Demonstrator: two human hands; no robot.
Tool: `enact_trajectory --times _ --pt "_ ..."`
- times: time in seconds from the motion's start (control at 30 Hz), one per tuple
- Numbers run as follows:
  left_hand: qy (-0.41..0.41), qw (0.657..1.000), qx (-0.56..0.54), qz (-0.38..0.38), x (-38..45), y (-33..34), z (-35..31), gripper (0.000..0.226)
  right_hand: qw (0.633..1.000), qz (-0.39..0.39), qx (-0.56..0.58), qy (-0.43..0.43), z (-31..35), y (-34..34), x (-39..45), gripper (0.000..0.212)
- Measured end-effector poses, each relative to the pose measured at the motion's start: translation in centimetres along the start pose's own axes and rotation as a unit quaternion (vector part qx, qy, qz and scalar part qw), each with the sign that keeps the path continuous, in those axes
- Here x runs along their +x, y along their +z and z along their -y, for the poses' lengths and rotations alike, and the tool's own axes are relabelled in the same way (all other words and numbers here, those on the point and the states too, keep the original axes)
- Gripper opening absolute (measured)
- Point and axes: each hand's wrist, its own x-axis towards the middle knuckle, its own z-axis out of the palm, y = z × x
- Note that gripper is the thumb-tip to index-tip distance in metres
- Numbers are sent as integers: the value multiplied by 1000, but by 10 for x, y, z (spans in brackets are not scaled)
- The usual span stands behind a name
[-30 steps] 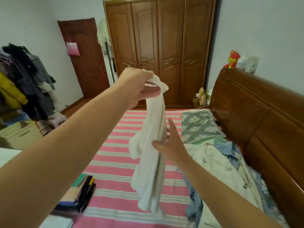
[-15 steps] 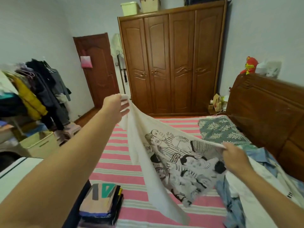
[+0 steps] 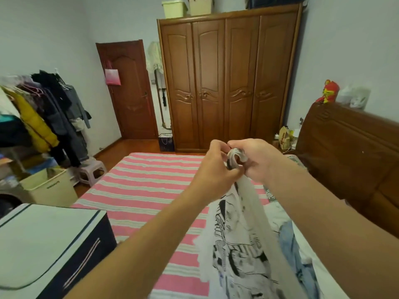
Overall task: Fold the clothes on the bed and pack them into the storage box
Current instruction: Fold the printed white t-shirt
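White cotton T-shirt with black cartoon print (image 3: pixel 239 244) hangs above the pink-striped bed (image 3: pixel 138 186), left hand (image 3: pixel 216 167) and right hand (image 3: pixel 257 160) together, fingers clamped on its top edge.

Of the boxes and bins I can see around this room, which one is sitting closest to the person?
The dark navy storage box with the white zipped lid, beside the bed at lower left. The cream bin stands farther off on the floor, and the green box and beige box sit atop the wardrobe.
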Motion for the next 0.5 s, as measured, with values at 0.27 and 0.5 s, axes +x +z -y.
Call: enact_trajectory --times 0.27,0.5 --pt "7 995 -101 25 -1 -3 -1 16 995 57 -35 -72 9 -35 -9 19" --pt "-7 996 -90 18 13 18 -23 15 980 175 -20 -90 -10 -63 -7 48"
